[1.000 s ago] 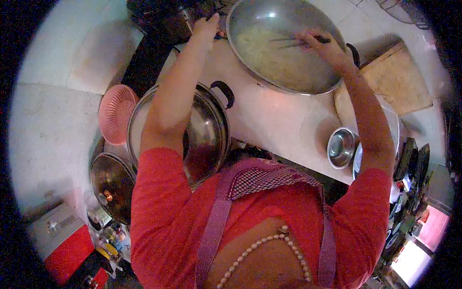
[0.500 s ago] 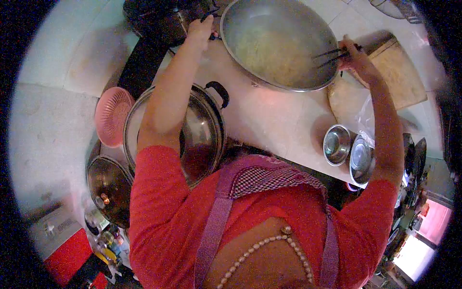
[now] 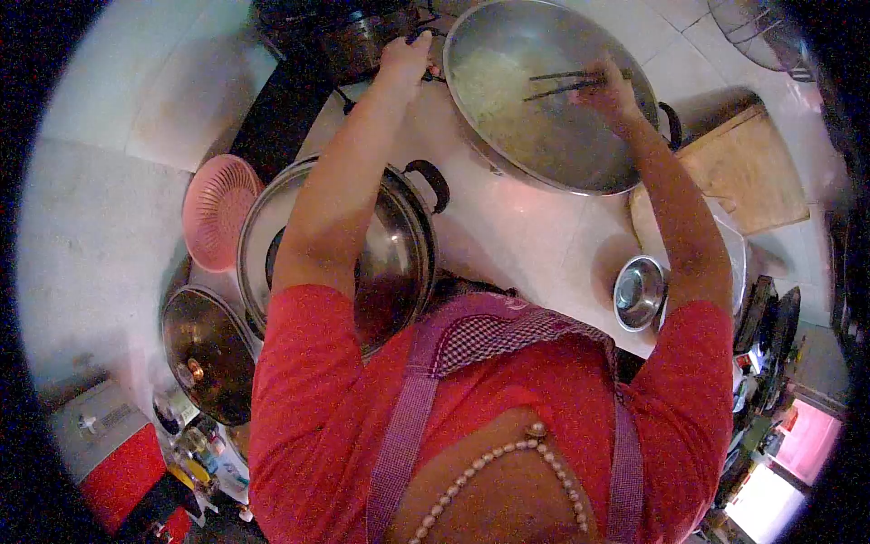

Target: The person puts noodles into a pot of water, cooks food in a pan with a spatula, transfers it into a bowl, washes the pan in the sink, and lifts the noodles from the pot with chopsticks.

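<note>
A wide metal pan (image 3: 589, 168) stands at the top of the head view, with pale, stringy-looking food (image 3: 497, 95) in cloudy liquid inside. My left hand (image 3: 405, 63) is closed around the dark handle at the pan's left side. In my closed right hand (image 3: 609, 93) is a pair of dark chopsticks (image 3: 555, 83). They reach left over the pan's inside, their tips above or in the food; which one I cannot tell. The pan's right black handle (image 3: 671, 125) is free of any hand.
Below my left forearm sits a large lidded pot (image 3: 391, 263), beside a pink plastic basket (image 3: 217, 213) and a dark lid (image 3: 207, 354). A small metal bowl (image 3: 639, 292) and a wooden board (image 3: 748, 172) are on the right. A wire strainer (image 3: 757, 32) lies at the upper right.
My right hand has moved from the pan's right handle inward over the pan, carrying the chopsticks left toward the food. My left hand keeps its hold. The whole view has shifted slightly.
</note>
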{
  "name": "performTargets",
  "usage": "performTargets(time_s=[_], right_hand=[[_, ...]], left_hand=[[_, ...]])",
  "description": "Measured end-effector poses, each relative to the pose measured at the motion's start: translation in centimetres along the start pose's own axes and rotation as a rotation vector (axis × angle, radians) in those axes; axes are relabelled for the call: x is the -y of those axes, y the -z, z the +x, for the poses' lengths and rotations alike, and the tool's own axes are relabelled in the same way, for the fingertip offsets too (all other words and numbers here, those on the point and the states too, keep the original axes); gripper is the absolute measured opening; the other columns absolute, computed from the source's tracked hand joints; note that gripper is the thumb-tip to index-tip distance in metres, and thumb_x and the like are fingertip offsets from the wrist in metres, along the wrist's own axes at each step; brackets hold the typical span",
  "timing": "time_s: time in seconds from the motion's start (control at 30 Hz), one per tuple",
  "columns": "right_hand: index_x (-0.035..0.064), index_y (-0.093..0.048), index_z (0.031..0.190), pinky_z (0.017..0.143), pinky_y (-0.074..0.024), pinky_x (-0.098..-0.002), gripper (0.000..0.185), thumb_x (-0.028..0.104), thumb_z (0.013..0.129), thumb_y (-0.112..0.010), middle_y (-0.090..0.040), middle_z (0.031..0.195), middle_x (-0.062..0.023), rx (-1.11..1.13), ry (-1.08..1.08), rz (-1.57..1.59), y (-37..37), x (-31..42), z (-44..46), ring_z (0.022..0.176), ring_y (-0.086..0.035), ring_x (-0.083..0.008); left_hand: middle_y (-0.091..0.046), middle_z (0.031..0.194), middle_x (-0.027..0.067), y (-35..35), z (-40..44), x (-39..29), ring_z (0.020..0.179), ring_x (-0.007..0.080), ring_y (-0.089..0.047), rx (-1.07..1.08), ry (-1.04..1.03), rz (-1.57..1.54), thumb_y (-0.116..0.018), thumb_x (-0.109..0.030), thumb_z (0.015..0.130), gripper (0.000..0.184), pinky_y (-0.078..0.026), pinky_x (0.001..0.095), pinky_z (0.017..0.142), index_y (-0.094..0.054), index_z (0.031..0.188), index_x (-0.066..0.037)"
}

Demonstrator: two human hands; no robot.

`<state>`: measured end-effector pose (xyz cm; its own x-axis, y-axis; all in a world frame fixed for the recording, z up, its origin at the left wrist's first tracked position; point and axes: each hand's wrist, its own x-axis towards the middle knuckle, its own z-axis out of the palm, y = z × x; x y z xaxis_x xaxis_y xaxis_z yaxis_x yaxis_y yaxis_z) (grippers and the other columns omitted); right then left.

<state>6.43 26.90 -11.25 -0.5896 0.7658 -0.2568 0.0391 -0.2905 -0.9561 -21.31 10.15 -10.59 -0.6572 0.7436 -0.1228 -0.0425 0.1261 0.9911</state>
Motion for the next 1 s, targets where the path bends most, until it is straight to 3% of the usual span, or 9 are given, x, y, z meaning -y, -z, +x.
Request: performTargets(time_s=[0.2, 0.33, 0.4, 0.5, 0.6, 0.7, 0.83, 0.93, 1.0], right_hand=[[0.0038, -0.041, 0.095, 0.062, -0.0495, -0.0441, 0.047, 0.05, 0.086, -0.036, -0.049, 0.093, -0.0166, 0.007, 0.023, 0.293, -2.3, -3.1, 3.8, 0.07, -0.055, -0.031], [0.003, -0.04, 0.091, 0.062, -0.0495, -0.0462, 0.049, 0.051, 0.086, -0.032, -0.048, 0.089, -0.0169, -0.164, -0.032, 0.433, -4.2, -2.4, 2.6, 0.073, -0.052, -0.0308], [0.0026, -0.039, 0.089, 0.063, -0.0496, -0.0465, 0.05, 0.052, 0.087, -0.03, -0.047, 0.087, -0.0166, -0.176, -0.04, 0.55, -4.2, -2.7, 2.1, 0.075, -0.051, -0.031], [0.0027, -0.04, 0.087, 0.063, -0.0499, -0.0469, 0.05, 0.051, 0.087, -0.028, -0.047, 0.088, -0.0156, -0.467, -0.041, 0.781, -4.5, -3.2, 1.8, 0.077, -0.05, -0.0319], [0.0021, -0.04, 0.086, 0.064, -0.0501, -0.0474, 0.052, 0.052, 0.087, -0.025, -0.047, 0.088, -0.0153, -0.56, 0.04, 0.845, -4.7, -2.9, 1.2, 0.077, -0.05, -0.032], [0.0012, -0.041, 0.086, 0.064, -0.0507, -0.0463, 0.054, 0.052, 0.087, -0.022, -0.048, 0.091, -0.0163, -0.564, 0.048, 0.99, -4.2, -1.6, 0.5, 0.076, -0.05, -0.0321], [0.0, -0.04, 0.091, 0.062, -0.0512, -0.0442, 0.056, 0.052, 0.088, -0.02, -0.049, 0.092, -0.0176, -0.478, 0.144, 0.946, -1.1, 1.6, -0.2, 0.077, -0.051, -0.0334], [-0.001, -0.039, 0.094, 0.061, -0.0511, -0.0444, 0.055, 0.051, 0.088, -0.02, -0.049, 0.091, -0.0206, -0.46, 0.24, 0.96, 0.3, 5.0, -2.5, 0.079, -0.051, -0.0354], [-0.0022, -0.038, 0.095, 0.062, -0.0507, -0.046, 0.055, 0.05, 0.088, -0.02, -0.049, 0.089, -0.0229, -0.447, 0.285, 0.919, 1.2, 7.0, -3.8, 0.08, -0.051, -0.0368]], left_hand=[[-0.051, 0.059, 0.0072, -0.2, 0.4, 0.4, 0.043, 0.0189, -0.05, -0.052, -0.048, 0.012, -0.054, -0.025, 0.082, 0.028, -0.039, 0.0344, 0.04, -0.052, 0.077, 0.002], [-0.049, 0.057, 0.0073, 0.2, 1.9, 2.2, 0.039, 0.0197, -0.048, 0.082, -0.097, -0.124, -0.054, -0.025, 0.082, 0.029, -0.038, 0.0343, 0.039, -0.052, 0.075, 0.003], [-0.049, 0.057, 0.0076, 0.1, 1.0, 1.2, 0.041, 0.0195, -0.049, 0.028, -0.057, -0.035, -0.054, -0.026, 0.082, 0.029, -0.038, 0.0337, 0.039, -0.051, 0.074, 0.003], [-0.05, 0.058, 0.0078, 0.0, 0.6, 1.0, 0.046, 0.0191, -0.052, -0.028, -0.066, -0.018, -0.053, -0.026, 0.082, 0.03, -0.039, 0.0333, 0.041, -0.052, 0.074, 0.002], [-0.053, 0.061, 0.008, 0.6, 1.0, 1.1, 0.049, 0.0188, -0.053, 0.004, -0.013, 0.035, -0.054, -0.028, 0.082, 0.031, -0.04, 0.0328, 0.042, -0.053, 0.078, 0.002], [-0.055, 0.067, 0.0082, 0.5, 0.9, 0.6, 0.048, 0.0192, -0.051, -0.007, 0.053, 0.108, -0.054, -0.031, 0.081, 0.034, -0.04, 0.033, 0.045, -0.055, 0.085, 0.002], [-0.058, 0.076, 0.0096, 0.2, 1.3, 0.8, 0.049, 0.0201, -0.05, -0.091, 0.133, 0.044, -0.055, -0.034, 0.08, 0.038, -0.042, 0.0344, 0.05, -0.055, 0.094, 0.001], [-0.057, 0.078, 0.0104, 0.3, 0.9, 0.9, 0.053, 0.02, -0.051, -0.092, -0.029, 0.148, -0.055, -0.034, 0.081, 0.037, -0.042, 0.0358, 0.054, -0.055, 0.094, 0.0], [-0.057, 0.076, 0.0103, 0.4, 0.9, 0.5, 0.055, 0.0199, -0.051, -0.049, -0.012, 0.159, -0.054, -0.033, 0.081, 0.035, -0.041, 0.0361, 0.055, -0.055, 0.093, 0.0]])
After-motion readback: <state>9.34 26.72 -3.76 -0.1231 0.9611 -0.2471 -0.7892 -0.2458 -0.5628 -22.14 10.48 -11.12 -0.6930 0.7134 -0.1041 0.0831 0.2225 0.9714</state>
